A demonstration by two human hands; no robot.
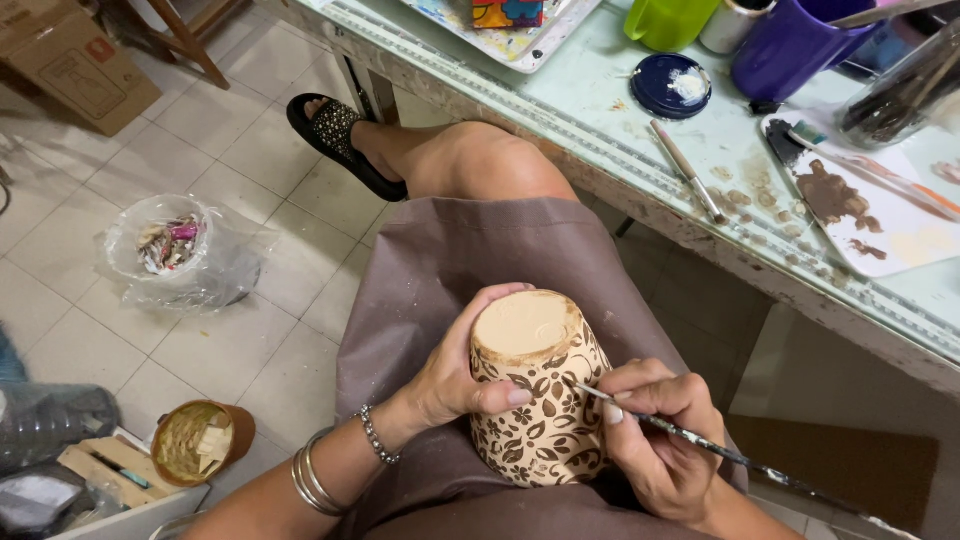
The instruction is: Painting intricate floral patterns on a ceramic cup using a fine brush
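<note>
The tiled floor point(250, 330) lay beside the lap. The left hand point(455, 375) gripped an upturned cup point(540, 400); the right hand point(660, 440) pinched a brush point(700, 445) against it. Brown floral pattern covered most of the visible side; the base remained bare. Beyond, the tabletop point(610, 150) edge stood well apart, carrying a palette point(880, 215).

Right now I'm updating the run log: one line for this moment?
left hand: holds pot | right hand: brush tip on pot | pot: upside down, on lap
</note>
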